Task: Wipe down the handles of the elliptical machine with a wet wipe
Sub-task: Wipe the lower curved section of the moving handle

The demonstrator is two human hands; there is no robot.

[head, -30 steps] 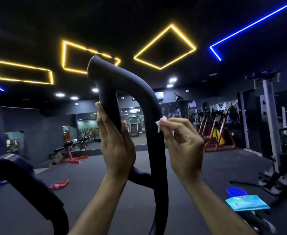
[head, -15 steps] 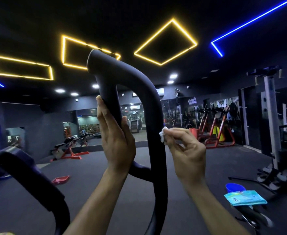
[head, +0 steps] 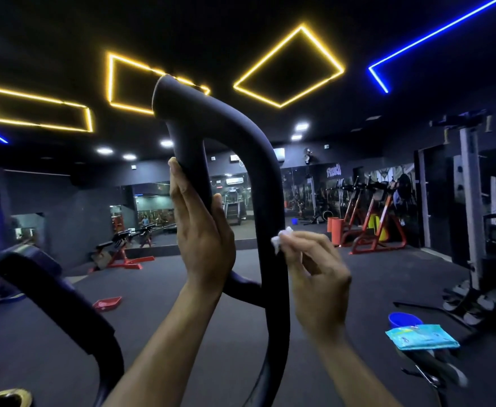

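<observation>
Left hand (head: 201, 230) grips inner bar of the black looped handle (head: 266, 171), fingers wrapped around it, thumb on the near side. Right hand (head: 317, 271) pinches a small white wet wipe (head: 280, 240) in curled fingertips, pressing it against the handle's outer bar, mid-height. Teal wipes pack (head: 421, 336) lies lower right, blue bucket (head: 403, 318) just behind it.
</observation>
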